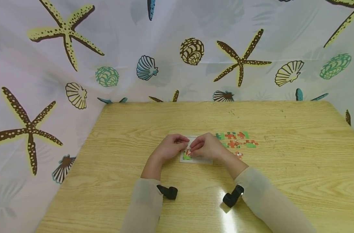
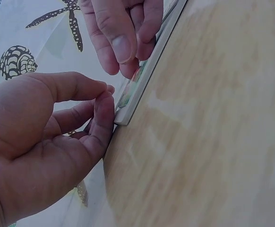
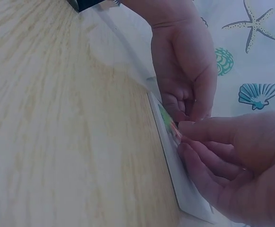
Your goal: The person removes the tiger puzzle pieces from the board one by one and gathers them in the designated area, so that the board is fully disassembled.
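Observation:
A white puzzle tray point(image 1: 202, 160) lies on the table, with green and orange jigsaw pieces point(image 1: 187, 156) in its near left corner. My right hand point(image 1: 206, 147) reaches over the tray and pinches a small orange-red jigsaw piece point(image 3: 176, 134) between thumb and fingers, low over the tray. At the tray's left edge is my left hand point(image 1: 171, 147). In the left wrist view its thumb and fingertips point(image 2: 103, 90) come together right by the tray corner point(image 2: 122, 118); I cannot tell whether they hold anything. The two hands' fingertips are close together.
To the right of the tray, several loose jigsaw pieces point(image 1: 232, 143) in orange and green lie in rough rows, with one piece point(image 1: 238, 154) nearer me. A patterned cloth point(image 1: 171, 29) with starfish and shells hangs behind the wooden table point(image 1: 293, 155). Both wrists carry black cameras point(image 1: 171, 193).

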A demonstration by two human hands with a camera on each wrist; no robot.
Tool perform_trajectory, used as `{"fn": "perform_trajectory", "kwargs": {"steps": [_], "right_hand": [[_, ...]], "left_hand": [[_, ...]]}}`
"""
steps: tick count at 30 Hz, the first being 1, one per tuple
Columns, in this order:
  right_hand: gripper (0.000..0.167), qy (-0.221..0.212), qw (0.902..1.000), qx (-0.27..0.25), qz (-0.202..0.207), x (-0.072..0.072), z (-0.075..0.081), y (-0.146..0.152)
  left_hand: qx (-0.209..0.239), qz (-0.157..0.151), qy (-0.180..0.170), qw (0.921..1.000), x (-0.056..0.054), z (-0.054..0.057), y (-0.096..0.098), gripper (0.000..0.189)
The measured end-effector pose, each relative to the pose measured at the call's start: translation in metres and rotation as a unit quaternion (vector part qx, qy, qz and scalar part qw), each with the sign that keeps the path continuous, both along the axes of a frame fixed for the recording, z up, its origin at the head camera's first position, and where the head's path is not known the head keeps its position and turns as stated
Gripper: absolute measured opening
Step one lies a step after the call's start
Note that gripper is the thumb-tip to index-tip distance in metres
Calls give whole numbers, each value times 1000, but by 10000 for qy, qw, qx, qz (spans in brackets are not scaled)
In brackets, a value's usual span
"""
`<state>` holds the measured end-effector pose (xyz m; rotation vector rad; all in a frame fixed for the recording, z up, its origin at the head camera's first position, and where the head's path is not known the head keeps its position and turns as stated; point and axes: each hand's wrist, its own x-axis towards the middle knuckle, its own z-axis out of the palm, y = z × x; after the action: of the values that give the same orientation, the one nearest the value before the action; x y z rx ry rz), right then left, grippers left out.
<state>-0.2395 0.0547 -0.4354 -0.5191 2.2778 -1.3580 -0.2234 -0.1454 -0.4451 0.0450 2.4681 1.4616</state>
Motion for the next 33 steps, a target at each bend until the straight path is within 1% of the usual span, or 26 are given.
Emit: {"fn": "perform_trajectory", "kwargs": {"steps": [7, 11, 15, 20, 27, 33], "right_hand": [[20, 76, 10000, 52, -28, 0, 2, -1], [18, 145, 9999, -3, 4, 0, 2, -1], [15, 183, 9998, 7, -48, 1, 4, -1], [17, 39, 9999, 28, -152, 1, 4, 2], [22, -138, 9997, -150, -157, 3, 5, 8], [21, -293, 9984, -276, -408, 5, 4, 17]], "left_hand": [[-38, -26, -9, 10000, 1, 2, -1, 24], [-38, 6, -22, 10000, 1, 3, -1, 23], [15, 8, -63, 10000, 0, 2, -1, 24], [61, -1, -77, 10000, 0, 2, -1, 24], [102, 33, -71, 9999, -1, -2, -2, 24], [161, 38, -76, 9998, -1, -1, -1, 25]]}}
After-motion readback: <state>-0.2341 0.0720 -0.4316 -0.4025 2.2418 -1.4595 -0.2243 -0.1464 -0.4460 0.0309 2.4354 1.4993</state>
